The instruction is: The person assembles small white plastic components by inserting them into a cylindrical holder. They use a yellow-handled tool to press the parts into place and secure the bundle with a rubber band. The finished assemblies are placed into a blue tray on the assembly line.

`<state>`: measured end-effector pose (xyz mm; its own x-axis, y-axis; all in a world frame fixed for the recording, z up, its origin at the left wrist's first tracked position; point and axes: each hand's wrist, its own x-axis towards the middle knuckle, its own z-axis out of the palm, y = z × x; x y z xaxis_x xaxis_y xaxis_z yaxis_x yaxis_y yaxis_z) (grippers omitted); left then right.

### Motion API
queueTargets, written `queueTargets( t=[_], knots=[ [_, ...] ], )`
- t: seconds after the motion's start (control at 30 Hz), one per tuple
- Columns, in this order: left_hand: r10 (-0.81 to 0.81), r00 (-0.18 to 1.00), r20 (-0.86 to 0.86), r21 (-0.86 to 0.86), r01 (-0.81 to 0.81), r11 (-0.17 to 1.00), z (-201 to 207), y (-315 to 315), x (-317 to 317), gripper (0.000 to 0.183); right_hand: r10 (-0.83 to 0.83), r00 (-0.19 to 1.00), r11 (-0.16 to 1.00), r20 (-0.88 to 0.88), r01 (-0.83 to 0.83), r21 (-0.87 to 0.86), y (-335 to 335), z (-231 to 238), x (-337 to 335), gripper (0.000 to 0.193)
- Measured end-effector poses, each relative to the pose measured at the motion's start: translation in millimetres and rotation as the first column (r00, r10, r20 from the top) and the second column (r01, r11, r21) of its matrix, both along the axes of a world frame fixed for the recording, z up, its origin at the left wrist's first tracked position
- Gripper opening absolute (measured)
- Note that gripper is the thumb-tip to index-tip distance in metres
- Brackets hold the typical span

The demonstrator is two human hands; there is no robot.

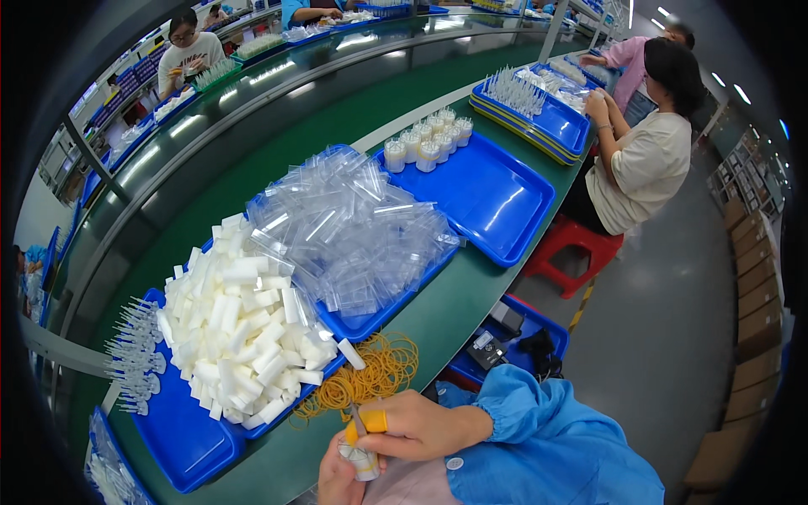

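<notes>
Close to my body, my left hand (339, 476) is closed around a small white bundle (362, 463), which looks wrapped in clear film. Over the bundle's top bends my right hand (425, 427), its fingers pinched together and its thumb against the bundle. Yellow finger covers (370, 422) sit on my right fingers, and a slim greyish piece shows between them, too small to name. Just beyond my hands lies a tangle of yellow-brown rubber bands (374, 370). A heap of short white tubes (244, 328) fills the blue tray behind it.
Clear plastic sleeves (353, 227) are piled in another blue tray. Similar white bundles (425, 141) stand at the corner of a further blue tray (497, 198). Thin clear nozzle-like parts (135, 358) stand at far left. A person (644, 151) sits right, near a red stool (572, 252).
</notes>
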<state>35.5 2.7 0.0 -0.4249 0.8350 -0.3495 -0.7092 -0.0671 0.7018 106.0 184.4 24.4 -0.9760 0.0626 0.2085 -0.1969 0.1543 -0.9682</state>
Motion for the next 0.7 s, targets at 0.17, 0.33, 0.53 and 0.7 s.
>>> queueTargets(
  t=[0.17, 0.33, 0.53, 0.7],
  knots=[
    [-0.080, 0.996, 0.042, 0.074, 0.076, 0.994, 8, 1, -6, 0.073, -0.125, 0.992, 0.945, 0.003, 0.120, -0.303, 14, 6, 4, 0.014],
    [-0.125, 0.987, 0.097, 0.152, 0.109, 0.982, -5, -4, -13, 0.081, 0.032, 0.998, 0.966, 0.063, -0.014, -0.260, 30, 11, 18, 0.042],
    [-0.311, 0.950, -0.023, 0.064, 0.312, 0.948, -22, -7, -7, 0.095, 0.251, 0.955, 0.968, 0.160, -0.251, -0.018, -2, 4, 24, 0.057],
    [-0.074, 0.997, 0.006, 0.148, 0.072, 0.986, 16, 15, -3, 0.089, 0.042, 0.944, 0.998, 0.326, -0.054, 0.030, 45, 36, 38, 0.053]
  ],
)
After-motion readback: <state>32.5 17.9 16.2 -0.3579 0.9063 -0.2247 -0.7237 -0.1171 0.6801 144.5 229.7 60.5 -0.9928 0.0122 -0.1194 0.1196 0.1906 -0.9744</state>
